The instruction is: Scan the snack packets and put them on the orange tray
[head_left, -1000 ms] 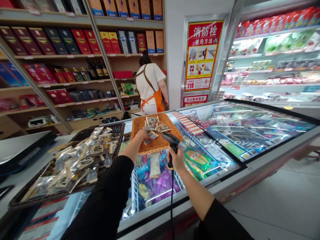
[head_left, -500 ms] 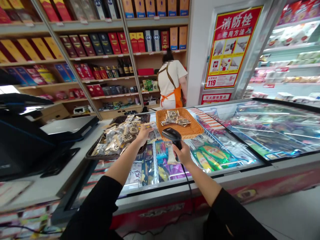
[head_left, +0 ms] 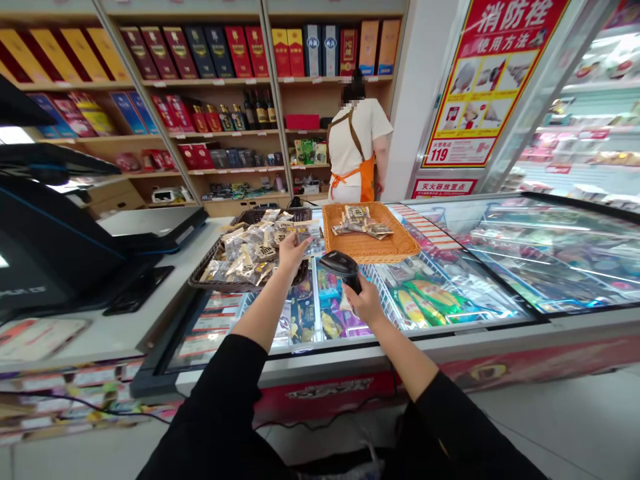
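Observation:
My right hand is wrapped round the grip of a black barcode scanner, its head pointing left towards my other hand. My left hand pinches a small clear snack packet at the right side of a dark wicker basket. That basket holds a heap of similar packets with beige labels. Just right of it, an orange wicker basket has several packets lying inside. The scanner is in front of the orange basket's near left corner.
Both baskets rest on a glass-topped chest freezer filled with packaged goods. On the left counter stand a scale and a dark phone-like slab. A person in an orange apron stands behind, facing shelves of boxes.
The view has tipped downward and turned slightly left. Relative to the orange basket, the scanner in my right hand has moved left and nearer me. My left hand still pinches the packet.

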`<action>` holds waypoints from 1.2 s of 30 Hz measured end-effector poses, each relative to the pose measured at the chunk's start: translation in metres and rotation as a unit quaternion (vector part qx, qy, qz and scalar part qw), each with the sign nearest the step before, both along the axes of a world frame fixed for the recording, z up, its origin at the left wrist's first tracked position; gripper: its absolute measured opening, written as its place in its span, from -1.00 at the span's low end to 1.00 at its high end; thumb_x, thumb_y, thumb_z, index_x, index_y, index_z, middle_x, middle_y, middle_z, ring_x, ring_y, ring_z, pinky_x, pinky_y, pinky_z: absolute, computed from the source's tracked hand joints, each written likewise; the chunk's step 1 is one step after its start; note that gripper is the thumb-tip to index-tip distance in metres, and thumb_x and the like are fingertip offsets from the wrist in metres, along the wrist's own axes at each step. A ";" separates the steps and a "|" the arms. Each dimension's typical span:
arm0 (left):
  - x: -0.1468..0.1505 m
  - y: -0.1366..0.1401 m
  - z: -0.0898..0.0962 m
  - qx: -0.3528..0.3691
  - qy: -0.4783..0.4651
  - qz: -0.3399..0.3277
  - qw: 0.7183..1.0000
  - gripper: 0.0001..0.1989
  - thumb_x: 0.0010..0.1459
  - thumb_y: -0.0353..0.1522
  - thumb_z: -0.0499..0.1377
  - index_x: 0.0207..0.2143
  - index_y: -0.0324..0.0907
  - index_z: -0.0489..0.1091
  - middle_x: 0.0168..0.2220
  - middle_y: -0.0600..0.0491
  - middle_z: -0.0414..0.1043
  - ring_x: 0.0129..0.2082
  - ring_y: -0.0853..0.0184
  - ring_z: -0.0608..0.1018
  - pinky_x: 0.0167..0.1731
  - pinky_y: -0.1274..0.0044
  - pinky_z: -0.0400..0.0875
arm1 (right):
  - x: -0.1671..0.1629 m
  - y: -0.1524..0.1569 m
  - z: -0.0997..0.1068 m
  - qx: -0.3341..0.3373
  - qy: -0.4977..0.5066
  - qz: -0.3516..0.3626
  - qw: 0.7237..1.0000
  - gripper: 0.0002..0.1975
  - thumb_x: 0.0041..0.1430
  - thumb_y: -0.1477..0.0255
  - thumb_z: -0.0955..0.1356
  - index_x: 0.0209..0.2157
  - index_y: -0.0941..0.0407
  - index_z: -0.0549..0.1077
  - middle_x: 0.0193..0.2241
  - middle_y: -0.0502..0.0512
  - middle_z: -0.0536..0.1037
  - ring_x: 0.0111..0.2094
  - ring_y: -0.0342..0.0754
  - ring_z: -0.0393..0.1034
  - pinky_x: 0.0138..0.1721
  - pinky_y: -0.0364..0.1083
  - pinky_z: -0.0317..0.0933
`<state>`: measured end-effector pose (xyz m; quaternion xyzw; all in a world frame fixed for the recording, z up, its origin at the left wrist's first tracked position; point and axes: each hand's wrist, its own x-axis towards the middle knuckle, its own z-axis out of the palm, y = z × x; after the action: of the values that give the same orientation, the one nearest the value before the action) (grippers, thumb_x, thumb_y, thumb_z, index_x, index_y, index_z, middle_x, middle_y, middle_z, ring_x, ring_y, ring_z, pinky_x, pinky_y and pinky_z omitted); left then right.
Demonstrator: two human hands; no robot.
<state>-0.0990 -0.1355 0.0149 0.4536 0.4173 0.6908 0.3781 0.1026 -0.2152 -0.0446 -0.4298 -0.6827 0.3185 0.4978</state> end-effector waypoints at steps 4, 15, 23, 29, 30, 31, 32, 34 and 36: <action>0.001 -0.001 -0.001 0.017 0.008 0.006 1.000 -0.59 -0.22 -0.29 0.39 -0.26 -0.22 0.45 -0.30 0.00 0.55 -0.25 0.30 0.56 -0.16 0.46 0.43 | -0.002 -0.002 0.003 0.032 -0.036 -0.007 0.999 -0.76 0.12 0.20 0.30 -0.39 0.10 0.37 -0.65 -0.04 0.37 -0.57 -0.05 0.31 -0.52 -0.14 0.08; -0.001 0.002 -0.005 0.030 0.027 -0.001 0.999 -0.62 -0.14 -0.28 0.35 -0.24 -0.22 0.42 -0.28 -0.02 0.54 -0.26 0.28 0.56 -0.17 0.41 0.46 | -0.001 0.000 -0.002 0.001 0.010 0.009 1.000 -0.77 0.15 0.20 0.29 -0.34 0.08 0.37 -0.71 -0.09 0.33 -0.64 -0.07 0.26 -0.57 -0.14 0.09; 0.002 -0.014 0.007 0.116 0.200 0.251 0.940 -0.50 0.15 -0.32 0.14 0.16 -0.15 0.23 0.03 -0.12 0.40 0.06 0.21 0.44 0.07 0.37 0.33 | 0.000 0.001 -0.006 -0.022 0.094 0.011 0.995 -0.78 0.15 0.20 0.31 -0.38 0.08 0.35 -0.73 -0.13 0.30 -0.71 -0.13 0.20 -0.60 -0.15 0.13; 0.005 -0.039 0.019 0.086 0.374 0.411 0.827 -0.49 0.10 -0.50 0.06 0.12 -0.06 0.30 0.25 -0.04 0.14 0.32 0.13 0.07 0.30 0.16 -0.29 | -0.002 0.005 -0.009 -0.058 0.189 0.013 0.980 -0.74 0.14 0.16 0.32 -0.40 0.06 0.29 -0.73 -0.16 0.31 -0.77 -0.18 0.14 -0.69 -0.17 0.10; 0.009 -0.039 0.022 0.090 0.392 0.402 0.823 -0.51 0.09 -0.52 0.05 0.09 -0.07 0.33 0.23 -0.04 0.17 0.31 0.14 0.09 0.30 0.15 -0.31 | 0.000 0.006 -0.009 -0.062 0.197 0.007 0.978 -0.73 0.13 0.15 0.32 -0.40 0.06 0.29 -0.73 -0.15 0.31 -0.77 -0.18 0.14 -0.70 -0.17 0.10; 0.014 -0.038 0.025 0.099 0.411 0.383 0.821 -0.54 0.09 -0.52 0.04 0.04 -0.07 0.37 0.20 -0.03 0.22 0.29 0.15 0.14 0.30 0.16 -0.28 | 0.003 0.009 -0.008 -0.066 0.201 0.000 0.977 -0.73 0.12 0.15 0.32 -0.40 0.06 0.29 -0.72 -0.15 0.32 -0.77 -0.18 0.15 -0.71 -0.17 0.10; 0.021 -0.035 0.027 0.112 0.433 0.354 0.822 -0.58 0.09 -0.52 0.03 -0.02 -0.07 0.41 0.15 -0.03 0.27 0.26 0.17 0.19 0.30 0.18 -0.23 | 0.007 0.012 -0.007 -0.069 0.205 -0.008 0.976 -0.72 0.12 0.14 0.33 -0.41 0.07 0.28 -0.72 -0.15 0.33 -0.77 -0.18 0.16 -0.71 -0.17 0.11; 0.040 -0.023 0.033 0.134 0.474 0.267 0.828 -0.64 0.08 -0.52 0.03 -0.13 -0.08 0.46 0.06 -0.02 0.35 0.17 0.20 0.32 0.27 0.25 -0.04 | 0.022 0.021 -0.003 -0.078 0.213 -0.027 0.974 -0.71 0.10 0.13 0.33 -0.43 0.06 0.27 -0.71 -0.14 0.34 -0.78 -0.17 0.18 -0.72 -0.17 0.10; 0.065 -0.002 0.036 0.139 0.505 0.154 0.838 -0.68 0.06 -0.52 0.05 -0.20 -0.10 0.49 -0.02 -0.03 0.40 0.06 0.20 0.40 0.18 0.32 0.16 | 0.044 0.031 0.001 -0.089 0.216 -0.052 0.971 -0.70 0.08 0.13 0.34 -0.44 0.06 0.26 -0.71 -0.14 0.34 -0.78 -0.17 0.18 -0.74 -0.17 0.09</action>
<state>-0.0341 -0.1379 0.0512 0.7175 0.5142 0.4657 -0.0632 0.1466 -0.1845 -0.0439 -0.4281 -0.5046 0.4369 0.6092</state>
